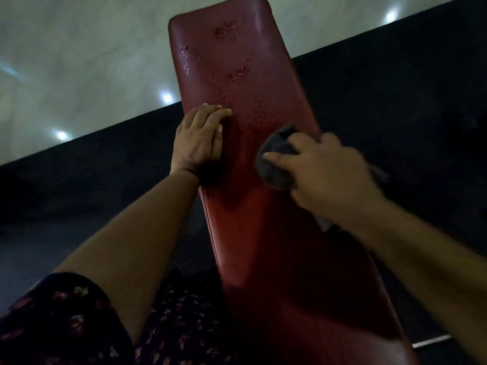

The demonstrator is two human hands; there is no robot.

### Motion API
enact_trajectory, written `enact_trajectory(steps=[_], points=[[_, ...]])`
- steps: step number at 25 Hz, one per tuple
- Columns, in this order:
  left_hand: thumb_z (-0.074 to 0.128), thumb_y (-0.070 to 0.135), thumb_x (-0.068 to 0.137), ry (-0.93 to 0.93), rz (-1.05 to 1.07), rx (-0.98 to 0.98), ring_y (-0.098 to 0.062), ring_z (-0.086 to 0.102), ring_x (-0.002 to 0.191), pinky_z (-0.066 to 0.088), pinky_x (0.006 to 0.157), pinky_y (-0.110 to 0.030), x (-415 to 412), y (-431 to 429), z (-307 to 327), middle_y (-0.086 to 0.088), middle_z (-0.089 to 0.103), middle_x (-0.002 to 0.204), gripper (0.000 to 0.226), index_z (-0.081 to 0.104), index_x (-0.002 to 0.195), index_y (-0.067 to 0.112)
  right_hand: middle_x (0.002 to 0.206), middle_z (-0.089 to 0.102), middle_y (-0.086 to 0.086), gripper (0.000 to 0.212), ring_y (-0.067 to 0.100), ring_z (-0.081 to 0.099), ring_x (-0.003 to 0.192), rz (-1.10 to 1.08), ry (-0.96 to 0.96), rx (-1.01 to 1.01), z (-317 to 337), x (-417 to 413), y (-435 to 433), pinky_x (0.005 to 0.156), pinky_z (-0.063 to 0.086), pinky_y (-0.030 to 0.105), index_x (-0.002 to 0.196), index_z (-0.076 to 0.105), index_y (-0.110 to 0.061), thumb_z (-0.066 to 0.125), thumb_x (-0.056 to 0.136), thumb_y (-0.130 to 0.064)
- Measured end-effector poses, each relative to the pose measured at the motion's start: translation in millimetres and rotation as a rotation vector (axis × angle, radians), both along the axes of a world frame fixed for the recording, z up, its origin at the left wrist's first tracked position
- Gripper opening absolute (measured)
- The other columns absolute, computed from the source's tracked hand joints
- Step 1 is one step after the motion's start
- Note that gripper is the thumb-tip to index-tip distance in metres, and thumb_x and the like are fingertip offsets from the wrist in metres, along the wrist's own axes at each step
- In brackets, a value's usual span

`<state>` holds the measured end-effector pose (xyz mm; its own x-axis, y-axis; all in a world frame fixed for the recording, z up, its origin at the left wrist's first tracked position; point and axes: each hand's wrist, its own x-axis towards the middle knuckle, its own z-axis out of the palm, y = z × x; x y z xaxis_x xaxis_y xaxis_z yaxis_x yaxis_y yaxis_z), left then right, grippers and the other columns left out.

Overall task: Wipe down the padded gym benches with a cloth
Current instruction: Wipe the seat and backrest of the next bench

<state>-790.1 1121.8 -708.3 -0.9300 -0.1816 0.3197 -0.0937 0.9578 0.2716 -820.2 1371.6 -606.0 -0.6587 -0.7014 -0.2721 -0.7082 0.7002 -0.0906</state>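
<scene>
Left hand (200, 139): at 10 o'clock, your fingers released and lying flat.
Bench (263, 233): red, under both your hands, running from 5 to 12 o'clock, with droplets (233, 72) toward 12.
Cloth (275, 167): dark, on its 3 o'clock side.
Right hand (326, 175): your fingers grasp the Cloth.

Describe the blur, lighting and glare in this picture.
Head view: the right hand and its dark cloth are motion-blurred; the left hand is sharper; the red bench pad darkens toward the camera, droplets glinting at its far end; bright spots glare on the pale glossy floor.
</scene>
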Motion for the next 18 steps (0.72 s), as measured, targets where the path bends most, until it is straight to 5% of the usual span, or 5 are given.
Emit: enact_trajectory(steps=[5,9,14,18], points=[[0.04,0.014,0.098,0.068,0.234,0.39,-0.027,0.046,0.127,0.037,0.103,-0.024,19,-11,9,-0.014,0.053,0.139,0.041,0.056,0.136,0.01,0.141,0.037,0.002,0.047,0.035,0.042,0.113,0.262,0.045,-0.151,-13,46,-80,0.071,0.039,0.041,0.139,0.045,-0.037,0.027,0.097,-0.027],[0.039,0.017,0.1,0.196,0.534,0.565,-0.027,0.044,0.133,0.025,0.102,-0.002,68,4,12,-0.016,0.048,0.143,0.045,0.047,0.142,0.004,0.146,0.032,-0.004,0.051,0.031,0.042,0.111,0.261,-0.054,-0.16,-18,13,-84,0.074,0.038,0.04,0.141,0.037,-0.052,0.049,0.095,-0.031],[0.029,0.045,0.103,-0.174,0.439,0.425,-0.022,0.01,0.151,0.005,0.122,-0.033,66,97,21,-0.007,0.02,0.163,0.063,0.019,0.156,0.013,0.151,0.028,-0.006,0.061,0.032,0.041,0.116,0.117,0.023,-0.007,-12,-46,-31,0.081,0.041,0.041,0.141,0.03,-0.059,0.055,0.093,-0.029],[0.009,0.061,0.092,-0.329,0.356,0.144,-0.02,-0.006,0.152,-0.012,0.12,-0.036,80,139,20,-0.004,0.005,0.165,0.078,0.01,0.158,0.019,0.152,0.027,-0.005,0.063,0.034,0.041,0.114,-0.054,0.074,0.087,-13,-80,0,0.08,0.042,0.041,0.141,0.03,-0.059,0.056,0.093,-0.028]])
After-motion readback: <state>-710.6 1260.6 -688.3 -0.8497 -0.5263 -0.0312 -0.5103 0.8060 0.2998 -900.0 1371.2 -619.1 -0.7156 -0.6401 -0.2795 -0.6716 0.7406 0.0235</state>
